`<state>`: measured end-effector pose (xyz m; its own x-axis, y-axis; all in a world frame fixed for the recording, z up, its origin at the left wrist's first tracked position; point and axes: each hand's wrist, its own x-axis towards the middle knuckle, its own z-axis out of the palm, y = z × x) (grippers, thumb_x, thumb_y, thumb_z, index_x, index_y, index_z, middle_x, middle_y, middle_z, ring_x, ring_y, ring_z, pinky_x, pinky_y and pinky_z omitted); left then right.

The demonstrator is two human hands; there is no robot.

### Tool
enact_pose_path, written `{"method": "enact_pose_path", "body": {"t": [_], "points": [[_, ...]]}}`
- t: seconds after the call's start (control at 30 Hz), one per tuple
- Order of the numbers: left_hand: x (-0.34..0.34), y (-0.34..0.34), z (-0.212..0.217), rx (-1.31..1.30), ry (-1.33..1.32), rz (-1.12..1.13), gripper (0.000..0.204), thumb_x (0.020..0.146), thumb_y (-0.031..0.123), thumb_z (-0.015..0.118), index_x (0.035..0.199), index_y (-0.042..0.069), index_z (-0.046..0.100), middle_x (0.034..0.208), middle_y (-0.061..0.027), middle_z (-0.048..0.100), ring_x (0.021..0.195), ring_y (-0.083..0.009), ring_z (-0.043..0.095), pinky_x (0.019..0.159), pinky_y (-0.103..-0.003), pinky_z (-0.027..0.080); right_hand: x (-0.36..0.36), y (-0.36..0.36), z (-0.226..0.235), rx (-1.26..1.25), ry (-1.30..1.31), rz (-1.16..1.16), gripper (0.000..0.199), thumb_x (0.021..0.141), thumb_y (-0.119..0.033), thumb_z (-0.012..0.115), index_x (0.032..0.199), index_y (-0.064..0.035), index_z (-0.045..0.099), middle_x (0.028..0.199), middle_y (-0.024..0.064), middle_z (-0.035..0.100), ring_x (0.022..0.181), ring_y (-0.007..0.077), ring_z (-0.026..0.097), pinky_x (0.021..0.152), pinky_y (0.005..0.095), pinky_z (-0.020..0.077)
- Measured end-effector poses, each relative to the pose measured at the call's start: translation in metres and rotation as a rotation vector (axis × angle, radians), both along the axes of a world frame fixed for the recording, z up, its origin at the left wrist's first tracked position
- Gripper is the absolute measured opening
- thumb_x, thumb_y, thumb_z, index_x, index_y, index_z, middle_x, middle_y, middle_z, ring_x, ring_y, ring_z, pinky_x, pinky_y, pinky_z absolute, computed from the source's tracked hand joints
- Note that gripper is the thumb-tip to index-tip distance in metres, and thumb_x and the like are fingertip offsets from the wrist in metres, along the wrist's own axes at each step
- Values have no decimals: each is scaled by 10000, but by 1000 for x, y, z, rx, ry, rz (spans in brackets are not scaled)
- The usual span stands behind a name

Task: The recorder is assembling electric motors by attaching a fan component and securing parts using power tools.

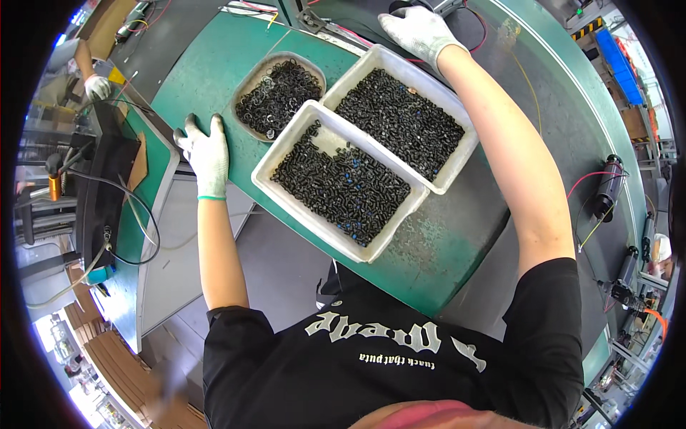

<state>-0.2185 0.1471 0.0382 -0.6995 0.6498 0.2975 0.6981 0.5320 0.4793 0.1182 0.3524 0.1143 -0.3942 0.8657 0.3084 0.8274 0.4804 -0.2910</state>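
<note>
Black shirt (pixel 421 379): nearest, on the wearer's side of the front tray (pixel 329 140). Left grip (pixel 206 151): spread, unloaded, left of tray. Right grip (pixel 421 34) (closure indeterminable): nearer hand, just beside dark device (pixel 446 7), beyond tray.

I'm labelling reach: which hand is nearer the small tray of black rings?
Left. The left hand is just left of the tray, not touching it; the right hand is farther off, beyond a white bin.

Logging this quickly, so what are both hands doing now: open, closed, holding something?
Left gloved hand: open, fingers spread, nothing visible in it.
Right gloved hand: at a black object; whether it grips cannot be told.
</note>
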Motion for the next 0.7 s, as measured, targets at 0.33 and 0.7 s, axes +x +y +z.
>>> {"method": "enact_pose_path", "body": {"t": [0.33, 0.7], "points": [[16, -1, 12, -21, -61, 3, 683, 883, 459, 565, 1414, 75, 372, 1475, -320, 214, 1320, -480, 330, 1099, -482, 300, -30, 38, -22, -722, 883, -251, 440, 890, -398, 555, 1045, 3, 649, 933, 145, 645, 872, 236, 588, 787, 345, 447], [14, 1, 15, -59, -54, -2, 718, 881, 509, 537, 1425, 73, 366, 1480, -341, 205, 1325, -500, 324, 1098, -484, 311, 181, -102, 88, -633, 410, -275, 334, 864, -395, 538, 656, -142, 479, 565, -78, 344, 461, 52, 288, 431, 271, 229]]}}
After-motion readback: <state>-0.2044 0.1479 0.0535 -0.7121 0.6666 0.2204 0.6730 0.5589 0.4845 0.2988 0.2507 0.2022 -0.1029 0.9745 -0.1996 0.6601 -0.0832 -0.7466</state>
